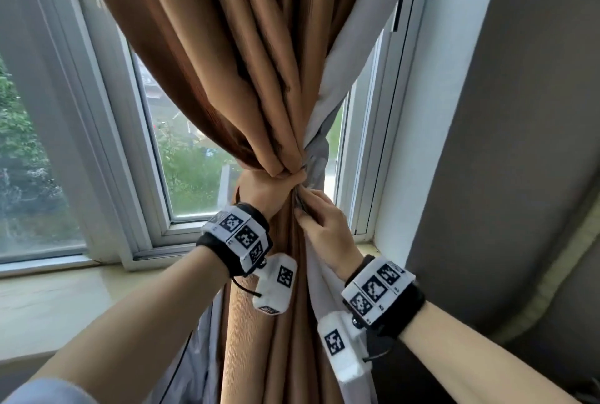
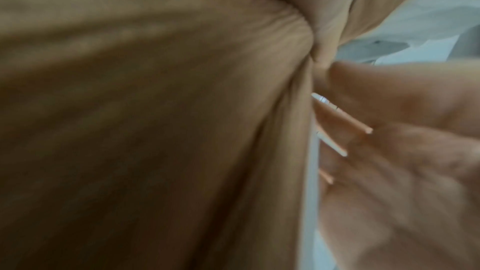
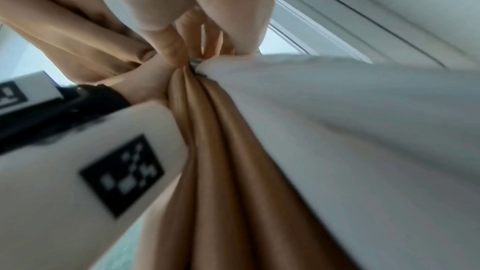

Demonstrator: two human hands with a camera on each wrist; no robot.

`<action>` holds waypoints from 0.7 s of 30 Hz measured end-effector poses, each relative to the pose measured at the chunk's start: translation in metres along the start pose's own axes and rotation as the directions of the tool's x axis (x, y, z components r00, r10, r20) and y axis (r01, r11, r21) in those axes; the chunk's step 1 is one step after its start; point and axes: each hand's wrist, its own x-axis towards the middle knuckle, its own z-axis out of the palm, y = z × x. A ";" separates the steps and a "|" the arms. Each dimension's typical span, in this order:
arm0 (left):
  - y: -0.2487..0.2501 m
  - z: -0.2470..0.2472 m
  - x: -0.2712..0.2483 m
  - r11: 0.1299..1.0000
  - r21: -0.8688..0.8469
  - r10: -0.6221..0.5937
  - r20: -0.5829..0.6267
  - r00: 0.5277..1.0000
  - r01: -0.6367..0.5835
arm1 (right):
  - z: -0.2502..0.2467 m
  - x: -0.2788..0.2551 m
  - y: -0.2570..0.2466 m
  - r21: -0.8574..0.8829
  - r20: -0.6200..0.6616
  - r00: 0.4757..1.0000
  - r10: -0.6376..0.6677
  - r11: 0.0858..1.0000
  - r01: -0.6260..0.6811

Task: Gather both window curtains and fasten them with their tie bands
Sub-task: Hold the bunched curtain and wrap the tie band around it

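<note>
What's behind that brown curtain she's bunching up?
Behind the brown curtain are its pale grey lining and a white-framed window with greenery outside. Whatever lies directly behind the bunched folds is covered.

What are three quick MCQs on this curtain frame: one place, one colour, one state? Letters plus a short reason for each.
1. Where does the left hand grip the brown curtain?
A. at the gathered waist
B. at the top hem
C. at the bottom edge

2. What colour is the fabric layer on the curtain's right side?
A. red
B. light grey
C. black

3. What state is the curtain in?
A. spread flat across the window
B. lying on the sill
C. bunched into folds and held by hand

Answers:
1 A: the folds narrow to the fist.
2 B: pale grey cloth runs down beside the brown, by the right hand.
3 C: the folds converge at the left hand, and no fastened band shows.
</note>
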 end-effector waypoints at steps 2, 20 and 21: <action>0.001 0.001 -0.003 1.000 -0.024 0.004 -0.037 0.999 -0.005 | -0.017 0.009 -0.007 0.070 0.050 0.998 0.050 0.996 -0.054; 0.000 -0.044 -0.030 0.953 -0.294 -0.035 0.158 0.987 0.081 | -0.030 0.095 0.002 0.422 0.334 0.898 0.285 0.807 -0.413; -0.001 -0.047 -0.030 0.953 -0.291 -0.033 0.179 0.983 0.085 | -0.025 0.096 -0.002 0.317 0.312 0.908 0.279 0.871 -0.377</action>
